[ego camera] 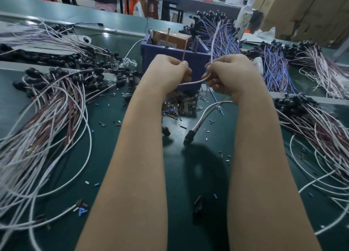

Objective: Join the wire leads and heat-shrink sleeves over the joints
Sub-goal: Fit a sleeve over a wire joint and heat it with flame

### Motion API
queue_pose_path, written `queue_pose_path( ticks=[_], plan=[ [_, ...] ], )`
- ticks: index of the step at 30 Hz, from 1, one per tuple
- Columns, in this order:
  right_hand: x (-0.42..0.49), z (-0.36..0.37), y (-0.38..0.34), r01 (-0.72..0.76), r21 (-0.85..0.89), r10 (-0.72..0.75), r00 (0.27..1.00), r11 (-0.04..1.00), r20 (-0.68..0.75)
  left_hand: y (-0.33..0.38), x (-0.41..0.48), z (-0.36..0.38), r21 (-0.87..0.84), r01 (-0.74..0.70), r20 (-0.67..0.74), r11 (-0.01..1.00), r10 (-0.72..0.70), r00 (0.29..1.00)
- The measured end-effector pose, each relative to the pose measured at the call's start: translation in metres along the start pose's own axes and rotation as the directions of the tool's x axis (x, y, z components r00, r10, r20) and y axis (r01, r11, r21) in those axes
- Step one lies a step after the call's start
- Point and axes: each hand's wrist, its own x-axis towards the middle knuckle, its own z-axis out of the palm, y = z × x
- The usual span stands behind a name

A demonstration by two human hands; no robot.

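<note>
Both hands are raised over the green mat in front of the blue bin. My left hand pinches a brownish wire lead that rises straight up from its fingertips. My right hand pinches a pale wire lead that also runs upward. A short pinkish stretch of wire sags between the two hands, under the fingers. Whether a sleeve sits on it is too small to tell. Loose sleeve pieces, blue and brown, lie heaped just below the hands.
Big bundles of white and brown wires with black caps fill the left side, and a similar bundle fills the right. Blue-and-white wires pile behind the bin. A black-plugged cable lies on the mat between my forearms.
</note>
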Motion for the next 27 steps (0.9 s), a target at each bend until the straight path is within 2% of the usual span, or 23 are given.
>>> queue_pose_path(
  ticks=[3, 5, 7, 11, 15, 19, 20, 22, 25, 27],
  plan=[
    [-0.007, -0.003, -0.008, 0.033, -0.190, -0.003, 0.988, 0.981, 0.158, -0.001, 0.002, -0.001, 0.104, -0.020, -0.058, 0.994, 0.026, 0.998],
    [-0.011, -0.007, -0.010, 0.060, -0.343, 0.013, 0.978, 0.938, 0.207, 0.000, 0.002, -0.005, 0.237, -0.007, -0.102, 0.972, 0.032, 0.994],
    [-0.014, -0.009, -0.011, 0.079, -0.443, 0.038, 0.968, 0.893, 0.249, 0.001, 0.003, -0.007, 0.263, -0.001, -0.124, 0.965, 0.034, 0.992],
    [-0.016, -0.001, -0.012, 0.113, -0.512, 0.145, 0.887, 0.852, 0.437, 0.003, 0.000, -0.001, 0.051, -0.061, -0.073, 0.997, 0.065, 0.995],
    [-0.017, 0.015, -0.008, 0.123, -0.542, 0.258, 0.778, 0.832, 0.573, -0.001, 0.004, 0.006, -0.134, -0.034, -0.053, 0.990, 0.027, 0.998],
    [-0.017, 0.020, -0.002, 0.130, -0.526, 0.284, 0.721, 0.840, 0.632, -0.006, 0.008, 0.010, -0.168, -0.018, -0.064, 0.986, 0.008, 0.998],
    [-0.016, 0.017, -0.001, 0.118, -0.499, 0.261, 0.737, 0.859, 0.624, -0.008, 0.009, 0.010, -0.158, -0.017, -0.062, 0.987, 0.007, 0.998],
    [-0.012, 0.008, 0.001, 0.070, -0.414, 0.177, 0.829, 0.908, 0.530, -0.011, 0.011, 0.010, -0.156, -0.003, -0.028, 0.988, -0.001, 1.000],
    [0.001, 0.000, 0.006, 0.018, -0.195, 0.027, 0.973, 0.981, 0.229, -0.014, 0.009, 0.010, -0.076, 0.017, 0.086, 0.997, -0.011, 0.996],
    [0.007, 0.001, 0.009, 0.029, -0.070, -0.022, 0.996, 0.997, 0.089, -0.013, 0.007, 0.010, -0.024, 0.029, 0.177, 0.999, -0.025, 0.984]
  ],
)
